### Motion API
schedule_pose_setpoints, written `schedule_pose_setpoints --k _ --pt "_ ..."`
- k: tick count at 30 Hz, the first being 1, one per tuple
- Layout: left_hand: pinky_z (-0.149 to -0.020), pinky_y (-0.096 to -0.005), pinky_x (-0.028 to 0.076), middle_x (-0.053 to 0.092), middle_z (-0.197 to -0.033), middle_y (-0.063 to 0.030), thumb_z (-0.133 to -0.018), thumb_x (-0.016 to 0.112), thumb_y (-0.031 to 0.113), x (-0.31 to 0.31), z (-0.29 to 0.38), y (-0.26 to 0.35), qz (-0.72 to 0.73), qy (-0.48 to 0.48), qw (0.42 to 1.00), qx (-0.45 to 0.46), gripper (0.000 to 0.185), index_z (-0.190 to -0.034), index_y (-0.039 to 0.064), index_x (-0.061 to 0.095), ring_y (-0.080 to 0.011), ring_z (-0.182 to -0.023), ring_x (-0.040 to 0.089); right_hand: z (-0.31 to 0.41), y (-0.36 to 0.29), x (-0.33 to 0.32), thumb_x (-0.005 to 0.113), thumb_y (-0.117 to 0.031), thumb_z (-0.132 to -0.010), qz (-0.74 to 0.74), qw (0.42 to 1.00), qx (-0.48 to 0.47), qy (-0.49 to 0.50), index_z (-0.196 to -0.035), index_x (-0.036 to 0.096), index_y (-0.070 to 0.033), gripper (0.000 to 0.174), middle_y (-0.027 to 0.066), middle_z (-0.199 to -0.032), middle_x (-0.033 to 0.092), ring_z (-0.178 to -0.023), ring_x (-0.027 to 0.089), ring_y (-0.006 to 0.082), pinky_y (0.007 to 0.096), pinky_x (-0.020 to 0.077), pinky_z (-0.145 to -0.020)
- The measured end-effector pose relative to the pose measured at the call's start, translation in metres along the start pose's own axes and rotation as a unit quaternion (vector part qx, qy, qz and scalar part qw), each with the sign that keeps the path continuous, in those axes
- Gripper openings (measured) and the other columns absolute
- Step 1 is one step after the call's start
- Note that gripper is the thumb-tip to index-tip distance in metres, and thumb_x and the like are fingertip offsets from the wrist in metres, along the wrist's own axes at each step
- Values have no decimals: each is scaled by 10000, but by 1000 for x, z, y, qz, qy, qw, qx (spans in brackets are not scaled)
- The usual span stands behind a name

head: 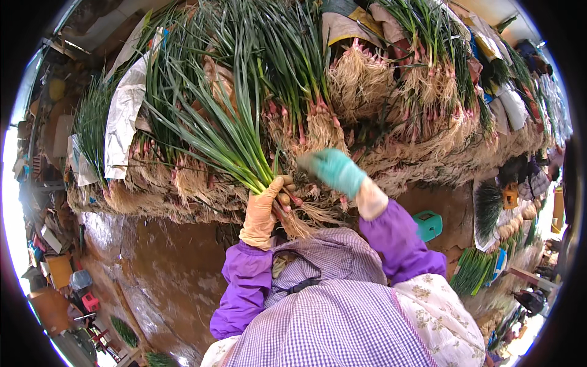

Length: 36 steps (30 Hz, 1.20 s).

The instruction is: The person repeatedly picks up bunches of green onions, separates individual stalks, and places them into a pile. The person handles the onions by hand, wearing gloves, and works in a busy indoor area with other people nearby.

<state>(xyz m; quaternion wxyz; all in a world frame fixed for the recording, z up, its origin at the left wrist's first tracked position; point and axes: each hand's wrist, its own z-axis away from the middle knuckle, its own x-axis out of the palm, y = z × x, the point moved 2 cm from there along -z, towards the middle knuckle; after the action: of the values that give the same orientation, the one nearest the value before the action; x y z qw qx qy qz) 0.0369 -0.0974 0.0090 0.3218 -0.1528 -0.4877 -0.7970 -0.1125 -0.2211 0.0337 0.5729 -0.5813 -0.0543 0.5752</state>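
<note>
My left hand point(270, 202), in an orange rubber glove, is closed around a bunch of green onions point(250, 160) just above its reddish bulbs. The long leaves fan up and to the left, while the pale roots hang towards my lap. My right hand point(332, 170), in a teal glove, is blurred a little to the right of the bunch, and its fingers cannot be made out. Behind both hands lies a long heap of more green onions point(293, 59), with roots facing me and leaves pointing away.
Pale sacking point(126, 114) drapes over the heap at the left, and more sacks point(348, 27) lie on it. A teal plastic object point(427, 225) stands on the brown floor point(174, 275) at my right. Another onion bundle point(474, 270) lies at right; a pink stool point(90, 302) is far left.
</note>
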Motion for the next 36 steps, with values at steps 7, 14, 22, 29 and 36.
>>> schedule_pose_setpoints --k 7,14,22,29,36 --pt "-527 -278 526 642 -792 -89 -938 581 97 0 -6 2 -24 14 998 50 139 -1025 -10 595 -187 -605 621 -23 -22 28 659 -253 -890 -439 894 88 14 -995 684 19 292 25 -717 638 -609 570 109 264 472 -555" --pt "-489 -240 469 628 -761 -39 -935 580 79 24 -13 -2 25 85 992 95 120 -1015 1 623 -143 -583 580 -14 -17 29 637 -183 -894 -406 890 39 205 -939 674 28 218 61 -739 653 -629 575 125 275 471 -573" --pt "-613 -293 560 658 -848 -67 -943 589 151 15 -7 5 115 49 991 47 293 -1195 3 584 -152 -596 616 18 19 -23 619 -245 -891 245 966 5 -79 -1143 630 -75 304 132 -1053 679 -901 665 331 392 532 -844" --pt "-700 -371 571 646 -1151 -134 -929 602 150 26 -22 3 109 -42 993 35 286 -1192 45 571 -182 -805 664 -18 66 -72 660 -310 -837 -15 972 153 175 -1136 639 -63 388 165 -952 686 -867 670 285 382 513 -800" --pt "-457 -245 498 645 -723 -31 -854 716 109 22 -10 1 8 113 990 88 266 -1093 37 626 -119 -540 597 1 21 -40 673 -274 -823 -201 968 51 145 -1007 691 -30 306 158 -866 676 -781 662 276 349 510 -729"
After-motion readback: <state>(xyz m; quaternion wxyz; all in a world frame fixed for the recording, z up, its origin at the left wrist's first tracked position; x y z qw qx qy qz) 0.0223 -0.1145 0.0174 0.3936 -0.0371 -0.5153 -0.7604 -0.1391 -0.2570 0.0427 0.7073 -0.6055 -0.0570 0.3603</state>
